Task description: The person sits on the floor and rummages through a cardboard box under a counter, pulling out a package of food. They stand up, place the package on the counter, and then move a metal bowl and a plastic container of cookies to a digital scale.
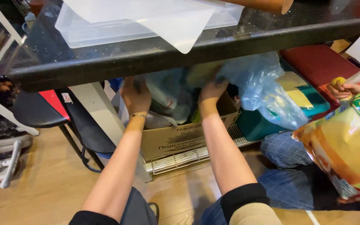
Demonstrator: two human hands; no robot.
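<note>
Two hands are shoved under the dark countertop [155, 58], both reaching into an open cardboard box [176, 139] on a wire rack [188, 158]. Left hand [135, 93] sits at the box's left edge, fingers curled round crumpled plastic bags [169, 98] — looks like a loose grip, though the counter's shadow hides the fingertips. Right hand [211, 91] is further in, up by the right wall, fingers bent into the same bundle; can't tell if it's really clamped. The bags lie straight ahead of both hands, stuffed down in the box, and the right one is nearer the pale blue bag [263, 91] spilling over the side. Somebody else's hand [343, 88] shows at far right — holding something yellow.
</note>
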